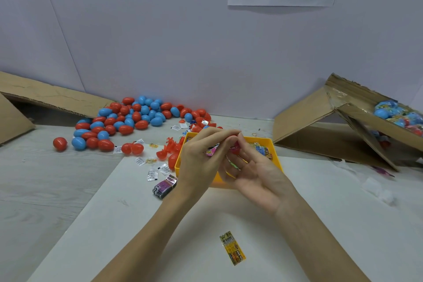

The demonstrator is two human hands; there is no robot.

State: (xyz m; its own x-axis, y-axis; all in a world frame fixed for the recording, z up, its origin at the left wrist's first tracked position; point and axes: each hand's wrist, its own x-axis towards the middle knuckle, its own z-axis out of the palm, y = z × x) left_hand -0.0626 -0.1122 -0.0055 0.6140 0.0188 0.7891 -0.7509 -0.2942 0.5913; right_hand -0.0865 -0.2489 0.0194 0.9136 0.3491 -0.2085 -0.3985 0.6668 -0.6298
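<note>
Both hands meet over a yellow tray [275, 147] in the middle of the table. My left hand [201, 155] curls its fingers round a small pink printed packet [211, 151]. My right hand [254, 167], palm turned up, pinches a small red piece [235, 147] between thumb and fingertips, with a strip of coloured wrapper [232, 163] hanging below it. More printed packets [263, 151] lie inside the tray. A yellow printed packet [232, 247] lies flat on the white sheet [137, 224] near me.
A heap of red and blue plastic eggs [128, 119] covers the table's back left. Open red egg halves [168, 149] and small white sachets [152, 174] lie left of the tray, with a purple bundle [164, 186]. Cardboard boxes stand at left [45, 98] and right [343, 126].
</note>
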